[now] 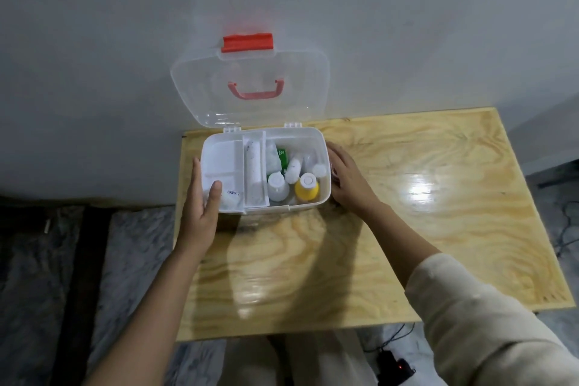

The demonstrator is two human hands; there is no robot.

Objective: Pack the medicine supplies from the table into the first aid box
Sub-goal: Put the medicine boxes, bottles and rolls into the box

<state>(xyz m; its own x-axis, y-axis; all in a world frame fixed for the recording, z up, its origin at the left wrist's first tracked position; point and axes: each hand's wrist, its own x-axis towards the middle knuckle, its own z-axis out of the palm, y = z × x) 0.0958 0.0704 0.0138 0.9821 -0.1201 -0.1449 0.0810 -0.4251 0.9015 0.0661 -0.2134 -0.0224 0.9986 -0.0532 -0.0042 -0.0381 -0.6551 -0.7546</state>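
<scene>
The white first aid box (308, 132) stands open at the back left of the wooden table (407, 197), its clear lid (250, 88) upright against the wall. Inside are a yellow bottle (307, 187), white bottles (277, 186), a green packet (283, 156) and white gauze. A white inner tray (222, 160) sits over the left part of the box. My left hand (202, 213) grips the box's left side, thumb on the tray. My right hand (349, 178) presses flat against the box's right wall.
The table's left edge lies right beside the box, with marbled floor below it. A grey wall stands directly behind the lid. A black device with a red light (396, 367) and cables lie on the floor at the lower right.
</scene>
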